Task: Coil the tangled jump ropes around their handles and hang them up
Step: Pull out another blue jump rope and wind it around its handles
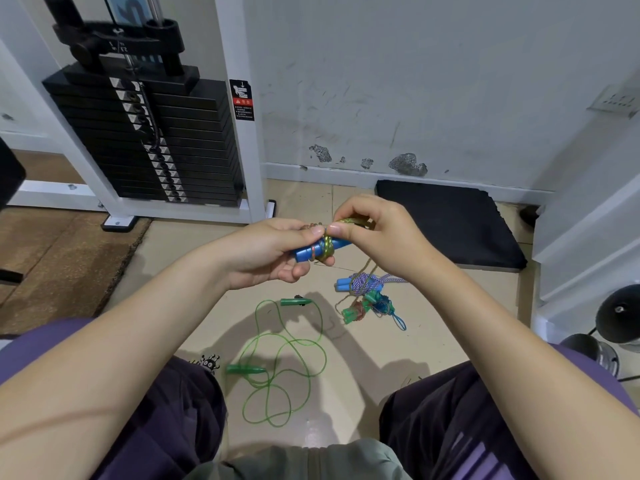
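Rope point(328, 249) coils wrap blue handles point(308, 252) gripped by left hand point(277, 251); right hand point(377, 233) pinches rope.

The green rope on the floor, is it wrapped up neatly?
No, the green rope lies in loose loops on the floor.

Single head-worn view, forward and steeply down, close over lap and floor point(194, 258).

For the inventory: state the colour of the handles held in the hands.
Blue plastic handles, wrapped with yellow-green rope; the head view shows them.
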`<action>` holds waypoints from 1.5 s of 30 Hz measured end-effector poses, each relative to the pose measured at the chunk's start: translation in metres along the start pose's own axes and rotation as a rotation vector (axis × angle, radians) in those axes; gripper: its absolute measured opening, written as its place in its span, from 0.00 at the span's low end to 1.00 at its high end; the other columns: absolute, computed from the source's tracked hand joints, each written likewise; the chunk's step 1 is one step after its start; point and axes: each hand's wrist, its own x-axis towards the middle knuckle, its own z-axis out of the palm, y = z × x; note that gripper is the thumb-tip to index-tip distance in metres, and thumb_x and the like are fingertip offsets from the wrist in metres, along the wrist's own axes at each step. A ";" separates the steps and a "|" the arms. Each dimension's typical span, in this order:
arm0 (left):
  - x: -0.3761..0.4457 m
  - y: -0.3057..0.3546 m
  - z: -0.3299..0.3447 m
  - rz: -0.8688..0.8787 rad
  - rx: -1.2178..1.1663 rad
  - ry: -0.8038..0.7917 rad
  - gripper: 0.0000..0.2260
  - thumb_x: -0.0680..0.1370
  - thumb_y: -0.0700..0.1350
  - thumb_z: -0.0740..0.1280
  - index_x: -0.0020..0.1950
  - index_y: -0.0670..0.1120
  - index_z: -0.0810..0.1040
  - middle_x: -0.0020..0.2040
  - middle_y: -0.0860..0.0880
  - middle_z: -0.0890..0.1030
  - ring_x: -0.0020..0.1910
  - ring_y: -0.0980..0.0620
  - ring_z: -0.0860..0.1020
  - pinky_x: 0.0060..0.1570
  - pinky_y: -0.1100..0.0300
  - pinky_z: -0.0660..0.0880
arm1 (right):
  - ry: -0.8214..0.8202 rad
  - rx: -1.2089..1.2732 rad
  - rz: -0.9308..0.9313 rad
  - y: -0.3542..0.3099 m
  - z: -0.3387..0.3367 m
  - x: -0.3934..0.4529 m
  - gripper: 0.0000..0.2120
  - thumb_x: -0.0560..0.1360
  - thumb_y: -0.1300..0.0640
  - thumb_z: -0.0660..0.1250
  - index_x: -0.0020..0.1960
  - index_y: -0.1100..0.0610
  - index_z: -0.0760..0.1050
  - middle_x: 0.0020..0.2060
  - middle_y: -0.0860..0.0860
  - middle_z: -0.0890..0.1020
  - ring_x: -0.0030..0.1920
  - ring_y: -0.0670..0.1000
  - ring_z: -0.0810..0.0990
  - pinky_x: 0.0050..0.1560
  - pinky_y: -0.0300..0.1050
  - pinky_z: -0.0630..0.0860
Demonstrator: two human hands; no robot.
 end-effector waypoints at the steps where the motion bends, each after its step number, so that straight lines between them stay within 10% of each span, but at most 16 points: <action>1: -0.001 0.000 0.000 0.012 0.013 -0.016 0.15 0.78 0.48 0.63 0.59 0.41 0.77 0.42 0.45 0.80 0.27 0.56 0.68 0.26 0.68 0.63 | -0.013 0.025 0.015 -0.002 0.000 0.000 0.06 0.73 0.55 0.73 0.42 0.58 0.80 0.36 0.56 0.80 0.34 0.42 0.70 0.36 0.36 0.67; 11: -0.005 -0.003 0.000 0.054 0.338 -0.060 0.10 0.74 0.36 0.72 0.55 0.44 0.81 0.40 0.44 0.79 0.32 0.50 0.76 0.29 0.63 0.72 | -0.208 0.213 0.145 0.001 -0.001 -0.002 0.11 0.68 0.62 0.77 0.42 0.57 0.75 0.27 0.47 0.75 0.30 0.47 0.70 0.36 0.42 0.69; 20: -0.005 0.000 -0.002 0.180 0.371 0.000 0.14 0.76 0.33 0.70 0.58 0.46 0.78 0.43 0.44 0.79 0.37 0.51 0.77 0.34 0.63 0.73 | -0.163 0.093 0.179 0.002 0.004 -0.003 0.16 0.74 0.48 0.72 0.45 0.56 0.67 0.30 0.50 0.71 0.27 0.44 0.66 0.28 0.37 0.64; 27: -0.004 -0.003 -0.004 0.051 0.336 -0.014 0.13 0.76 0.37 0.71 0.58 0.40 0.73 0.47 0.39 0.81 0.38 0.47 0.82 0.36 0.60 0.78 | -0.197 -0.024 0.184 -0.001 0.009 -0.002 0.27 0.74 0.43 0.69 0.37 0.68 0.71 0.26 0.52 0.65 0.26 0.45 0.61 0.27 0.38 0.59; 34: -0.009 0.000 -0.004 -0.163 0.754 -0.024 0.33 0.66 0.70 0.71 0.50 0.40 0.81 0.36 0.45 0.84 0.29 0.51 0.77 0.28 0.62 0.69 | -0.237 -0.095 0.165 0.001 0.019 -0.006 0.27 0.70 0.41 0.73 0.36 0.65 0.72 0.29 0.54 0.68 0.30 0.49 0.64 0.32 0.45 0.60; 45: -0.004 -0.002 -0.002 -0.091 0.639 -0.016 0.22 0.66 0.61 0.77 0.36 0.42 0.77 0.28 0.46 0.78 0.20 0.53 0.68 0.28 0.63 0.66 | -0.162 0.085 0.165 0.001 0.014 -0.007 0.20 0.69 0.48 0.76 0.45 0.55 0.66 0.26 0.51 0.69 0.25 0.46 0.63 0.27 0.41 0.62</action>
